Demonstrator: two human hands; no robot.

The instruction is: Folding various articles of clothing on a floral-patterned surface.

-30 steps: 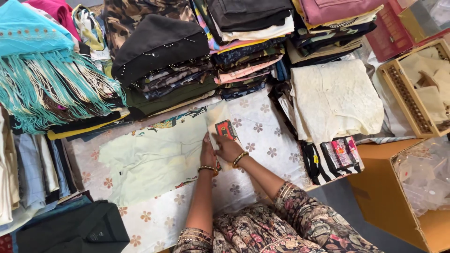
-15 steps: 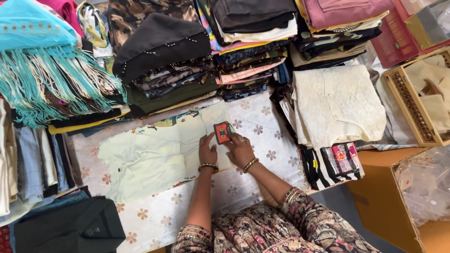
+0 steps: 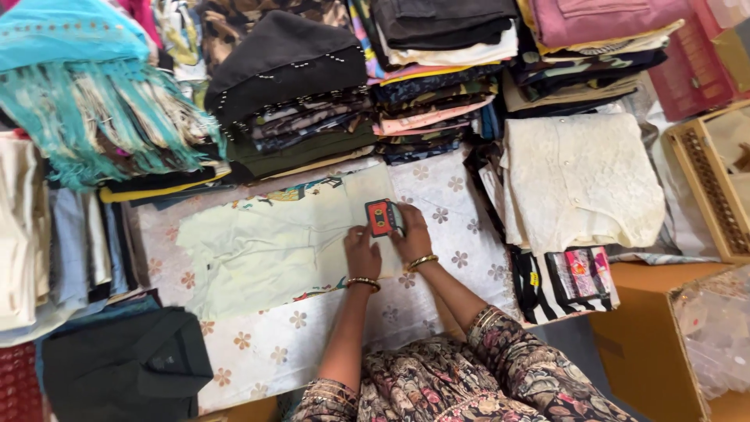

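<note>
A pale green garment point(image 3: 266, 250) lies spread flat on a white floral cloth point(image 3: 445, 203). At its right edge sits a small red and black tag point(image 3: 380, 216). My right hand point(image 3: 412, 234) pinches the tag from the right side. Beside it, my left hand point(image 3: 362, 252) presses on the garment just below the tag, its fingertips touching the tag's lower edge. Both wrists wear gold bangles, and patterned sleeves cover my arms.
Stacks of folded clothes ring the cloth: a black beaded piece point(image 3: 281, 59) at the back, a teal fringed shawl point(image 3: 78, 86) at the left, a cream lace garment point(image 3: 578, 180) at the right. A dark folded shirt point(image 3: 125, 367) lies front left. Cardboard boxes point(image 3: 648, 344) stand at the right.
Both hands stay on the red tag. The view has shifted a little, and the tag and hands sit slightly further right and up on the garment.
</note>
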